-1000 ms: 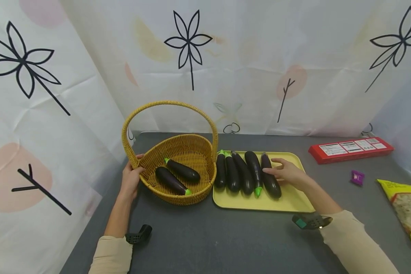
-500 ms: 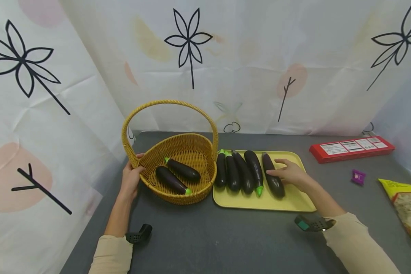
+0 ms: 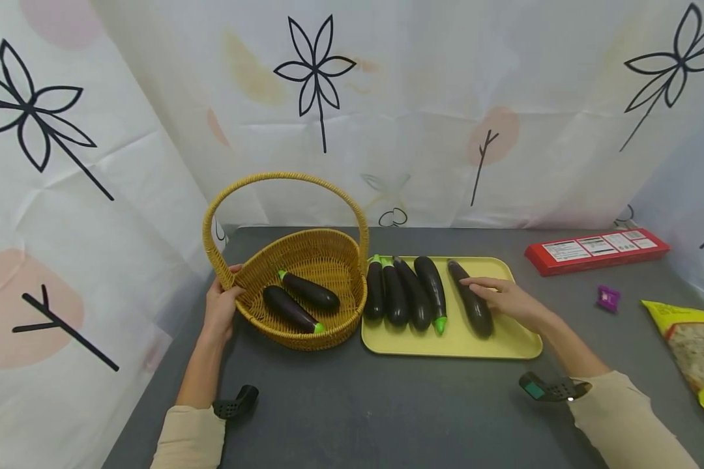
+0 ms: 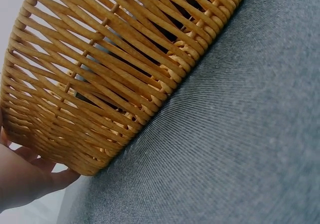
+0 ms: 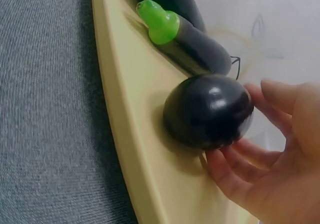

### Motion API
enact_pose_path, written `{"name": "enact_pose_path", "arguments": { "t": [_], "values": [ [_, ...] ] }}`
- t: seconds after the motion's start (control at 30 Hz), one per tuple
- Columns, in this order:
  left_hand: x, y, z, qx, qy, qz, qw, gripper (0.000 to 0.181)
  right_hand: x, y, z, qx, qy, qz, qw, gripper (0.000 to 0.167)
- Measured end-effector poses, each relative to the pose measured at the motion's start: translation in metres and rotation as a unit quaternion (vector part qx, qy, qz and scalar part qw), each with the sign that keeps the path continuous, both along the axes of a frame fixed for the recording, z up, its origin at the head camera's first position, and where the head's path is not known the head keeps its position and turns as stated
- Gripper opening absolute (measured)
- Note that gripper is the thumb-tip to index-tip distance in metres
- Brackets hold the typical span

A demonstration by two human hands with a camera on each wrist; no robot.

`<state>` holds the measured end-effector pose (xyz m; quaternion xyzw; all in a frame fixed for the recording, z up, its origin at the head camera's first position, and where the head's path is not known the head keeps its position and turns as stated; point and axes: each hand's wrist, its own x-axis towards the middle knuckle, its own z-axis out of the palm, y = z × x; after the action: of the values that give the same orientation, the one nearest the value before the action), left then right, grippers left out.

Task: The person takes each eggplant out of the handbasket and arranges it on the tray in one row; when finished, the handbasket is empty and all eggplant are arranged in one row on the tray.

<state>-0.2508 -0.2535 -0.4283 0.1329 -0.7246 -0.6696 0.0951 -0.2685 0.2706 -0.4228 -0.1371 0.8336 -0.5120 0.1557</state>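
Observation:
My left hand (image 3: 220, 309) grips the left rim of a wicker basket (image 3: 264, 337) at the foot of its tall handle. In the left wrist view, my fingers (image 4: 37, 171) hold the outer end of the woven wall. Inside the basket lie two dark eggplants (image 3: 293, 309). On a yellow tray (image 3: 516, 342) to its right, several eggplants (image 3: 396, 296) lie side by side. The rightmost eggplant (image 3: 472, 303) lies tilted and apart from that row, with my right hand (image 3: 513, 303) holding it. The right wrist view shows my fingers curved along this eggplant's (image 5: 207, 111) side.
A red box (image 3: 598, 251) lies at the back right of the grey table (image 3: 381, 410). Nearer are a small purple packet (image 3: 608, 298) and a yellow bag (image 3: 695, 352) at the right edge. A patterned white cloth (image 3: 416, 130) hangs behind the table.
The rightmost eggplant has shifted to the right across the tray with my right hand, widening the gap to its neighbour. My left hand has stayed on the basket.

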Motion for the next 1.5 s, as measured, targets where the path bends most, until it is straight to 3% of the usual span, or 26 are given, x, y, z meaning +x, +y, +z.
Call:
{"name": "enact_pose_path", "arguments": {
  "t": [0.37,0.53,1.0,1.5],
  "values": [
    [0.001,0.0,0.0,0.002,-0.002,0.003,1.0,0.048,-0.002,0.004,-0.002,0.055,0.028,-0.049,0.9969,0.056],
    [0.001,-0.001,0.0,0.007,0.0,0.001,1.0,0.048,-0.003,0.0,0.001,0.063,0.022,-0.058,0.9961,0.061],
    [0.003,-0.001,-0.001,0.0,0.003,-0.004,1.0,0.048,-0.008,-0.03,0.002,0.043,-0.004,-0.037,0.9984,0.063],
    [0.001,-0.001,-0.002,0.003,0.006,-0.004,1.0,0.047,-0.002,-0.033,0.002,0.006,-0.037,-0.038,0.9986,0.069]
  ]
}}
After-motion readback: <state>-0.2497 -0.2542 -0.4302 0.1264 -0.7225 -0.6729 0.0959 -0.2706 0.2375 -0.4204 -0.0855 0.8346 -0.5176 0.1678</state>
